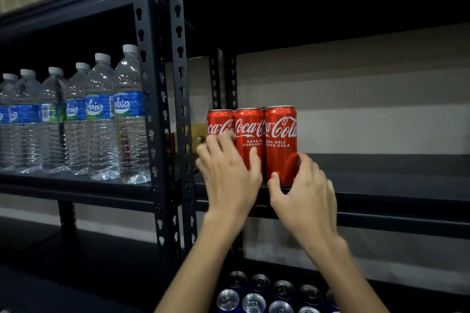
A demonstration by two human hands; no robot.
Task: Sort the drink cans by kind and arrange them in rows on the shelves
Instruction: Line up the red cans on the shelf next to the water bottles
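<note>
Three red Coca-Cola cans (250, 134) upright in a tight row at the front left of the dark shelf (381, 193), touching each other; a fourth peeks behind. Left hand (229, 175) grip: spread fingers pressed flat on the left and middle cans, holding nothing. Right hand (302, 193) grip: thumb and fingers curled round the rightmost can's base. Blue cans (256, 295) on the shelf below, tops showing. Water bottles (76, 119) on the left rack
</note>
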